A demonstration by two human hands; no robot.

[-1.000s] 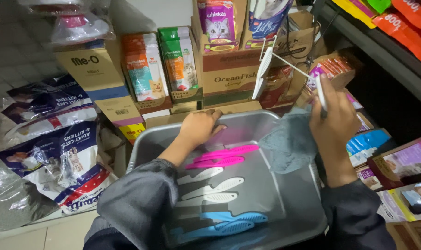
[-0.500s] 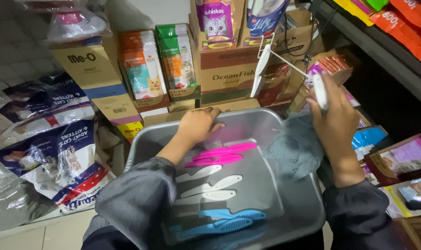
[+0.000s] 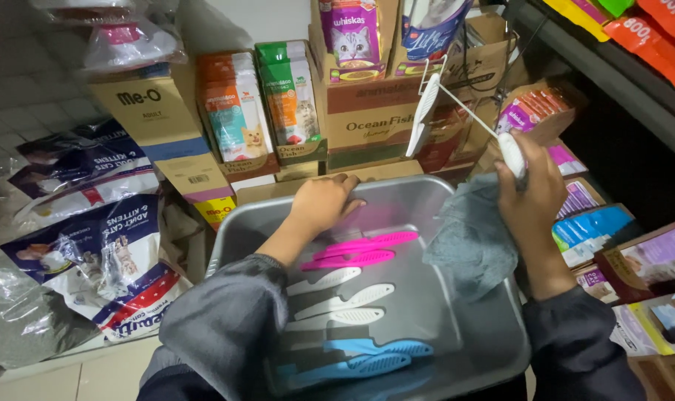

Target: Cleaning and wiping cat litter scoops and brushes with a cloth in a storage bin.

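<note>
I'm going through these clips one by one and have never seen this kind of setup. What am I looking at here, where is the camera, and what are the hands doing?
No machine here: a person wears a camera on the head, so the single view looks down over their own two arms in grey sleeves. The left hand rests on the far rim of a grey plastic tub. Inside it lie flat slotted scoops: pink scoops, white scoops and blue scoops. The right hand holds up a white scoop by its handle, together with a grey cloth hanging over the tub. Around stand cardboard boxes and pet food bags on a tiled floor, with shelves on the right.
</note>
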